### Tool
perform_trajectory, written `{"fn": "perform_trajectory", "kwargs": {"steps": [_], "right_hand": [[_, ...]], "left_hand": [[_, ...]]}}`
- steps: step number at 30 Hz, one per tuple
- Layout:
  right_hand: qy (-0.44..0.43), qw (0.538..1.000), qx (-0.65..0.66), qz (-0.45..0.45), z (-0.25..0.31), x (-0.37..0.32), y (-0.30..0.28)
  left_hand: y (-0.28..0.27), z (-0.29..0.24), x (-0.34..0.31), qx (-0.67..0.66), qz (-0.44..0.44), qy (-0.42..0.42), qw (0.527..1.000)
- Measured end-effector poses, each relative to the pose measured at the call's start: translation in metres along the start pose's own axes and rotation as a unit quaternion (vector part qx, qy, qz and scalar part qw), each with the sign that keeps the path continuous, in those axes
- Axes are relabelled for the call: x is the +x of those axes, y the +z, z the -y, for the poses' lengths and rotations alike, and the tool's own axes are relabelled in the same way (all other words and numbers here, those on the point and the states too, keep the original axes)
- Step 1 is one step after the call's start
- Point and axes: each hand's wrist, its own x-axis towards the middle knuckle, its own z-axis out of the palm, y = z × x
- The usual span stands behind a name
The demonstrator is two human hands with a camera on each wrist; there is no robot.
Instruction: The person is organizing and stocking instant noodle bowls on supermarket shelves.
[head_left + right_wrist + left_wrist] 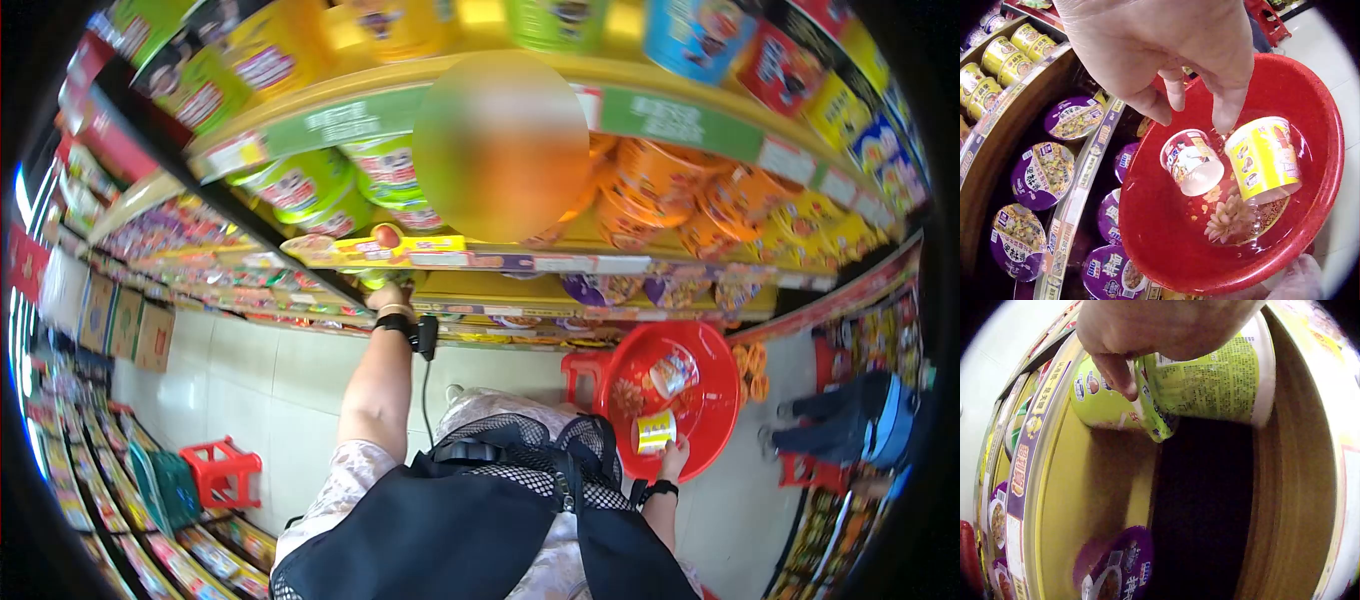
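Note:
Inside a lower shelf, my left hand (388, 296) is at the green cups. In the left wrist view that hand (1166, 328) lies over a green cup (1210, 387), with bent fingers (1124, 384) at its rim; the thumb is hidden. Against that rim stands another green cup (1100, 403). My right hand (1172, 50) hangs over a red basin (1325, 150), fingers loosely bent and holding nothing. Just beneath its fingertips are a yellow cup (1263, 159) and a red-and-white cup (1192, 162), both tilted in the basin.
Purple noodle bowls (1042, 175) line the shelves beside the basin. A shelf edge (1025, 456) runs along the left hand's compartment. On the floor are red stools (222, 472) and cardboard boxes (153, 337). Another person (850, 425) is at the right.

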Motion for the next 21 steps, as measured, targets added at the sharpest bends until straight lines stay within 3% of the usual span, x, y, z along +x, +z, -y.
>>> {"fn": "perform_trajectory", "kwargs": {"steps": [1,2,3,6,11,12,16,19,21], "right_hand": [[-0.007,1.0,0.007,0.004,0.007,0.001,0.001],[-0.013,1.0,0.01,-0.003,0.011,0.005,0.003],[-0.02,1.0,0.017,-0.015,0.015,0.009,0.003],[-0.031,0.999,0.025,0.009,0.016,0.022,-0.001],[-0.04,0.998,0.034,0.024,0.025,0.026,0.001],[-0.038,0.998,0.036,0.023,0.022,0.026,-0.002],[-0.028,0.998,0.03,0.037,0.024,0.022,-0.003],[-0.028,0.997,0.055,0.038,0.024,0.02,-0.001],[-0.033,0.998,0.04,0.045,0.029,0.019,-0.002]], "left_hand": [[0.007,0.017,0.004,0.003,-0.067,0.04,0.997],[0.02,-0.004,-0.057,-0.031,-0.083,0.02,0.996],[0.025,0.012,-0.043,-0.024,-0.104,0.004,0.994],[0.031,0.051,-0.02,-0.024,-0.073,0.03,0.997],[0.045,0.057,-0.031,-0.188,-0.129,-0.027,0.973],[0.047,0.054,-0.038,-0.166,-0.134,-0.061,0.975],[0.046,0.09,0.002,-0.225,-0.079,-0.068,0.969],[0.048,0.073,-0.033,-0.136,-0.058,-0.101,0.984],[0.051,0.061,-0.051,-0.09,-0.05,-0.181,0.978]]}}
